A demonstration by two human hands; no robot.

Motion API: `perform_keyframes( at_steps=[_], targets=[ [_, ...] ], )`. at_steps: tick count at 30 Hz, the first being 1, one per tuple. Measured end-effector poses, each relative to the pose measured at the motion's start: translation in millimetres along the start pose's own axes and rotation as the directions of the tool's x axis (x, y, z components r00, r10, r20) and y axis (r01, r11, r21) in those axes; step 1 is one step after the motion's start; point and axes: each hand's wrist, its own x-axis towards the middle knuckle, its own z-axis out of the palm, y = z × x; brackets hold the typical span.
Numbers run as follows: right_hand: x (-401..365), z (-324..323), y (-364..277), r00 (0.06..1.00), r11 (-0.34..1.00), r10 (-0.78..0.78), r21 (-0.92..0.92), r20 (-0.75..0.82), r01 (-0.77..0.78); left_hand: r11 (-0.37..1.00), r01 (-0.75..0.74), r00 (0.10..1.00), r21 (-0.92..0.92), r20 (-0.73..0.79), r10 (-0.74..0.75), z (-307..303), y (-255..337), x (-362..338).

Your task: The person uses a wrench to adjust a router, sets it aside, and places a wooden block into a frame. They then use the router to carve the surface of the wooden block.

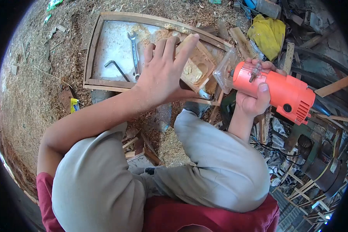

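Note:
My right hand [255, 98] is wrapped around an orange trim router [272, 91], held on its side with its clear plastic base [225, 71] pointing left. My left hand [162, 69] lies over the left side of a small wooden piece [207, 58], fingers stretched out and thumb spread towards me. That piece has a round recess and a patch of pale shavings. Whether the left hand presses on it is hidden. Beneath is a wooden-framed tray [92, 58] with a white, dusty bottom. A combination wrench [133, 52] and a black hex key [118, 70] lie in it, left of my fingers.
Sawdust and shavings cover the ground [38, 85] at left. A yellow cloth [267, 36] lies at the upper right among wood scraps [241, 40]. Below the router are a dark cable [274, 149] and cluttered offcuts. My bent knees [220, 154] are close to the tray.

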Motion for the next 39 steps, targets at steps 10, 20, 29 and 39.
perform_keyframes(
  at_steps=[10, 20, 29, 39],
  targets=[
    [-4.0, 1.1, -8.2, 0.993, 1.0, 0.019, 0.022, 0.118, -0.021, 0.976, -0.208, 0.976, -0.059, 0.054, 0.211, -13.8, -18.6, 2.1],
    [-0.1, -0.4, -9.6, 0.994, 1.0, -0.007, 0.01, 0.111, 0.006, 0.979, -0.137, 0.991, -0.148, -0.024, 0.135, 8.7, 7.1, 13.1],
    [1.2, -3.1, -17.5, 0.991, 0.993, -0.023, 0.114, 0.128, 0.008, 0.937, -0.278, 0.96, -0.21, -0.045, 0.275, -5.0, -28.6, 16.4],
    [-17.3, 16.0, 5.6, 0.968, 0.996, 0.086, -0.02, 0.235, -0.084, 0.983, -0.18, 0.982, -0.038, -0.064, 0.177, -4.0, -31.1, 3.0]
  ],
)
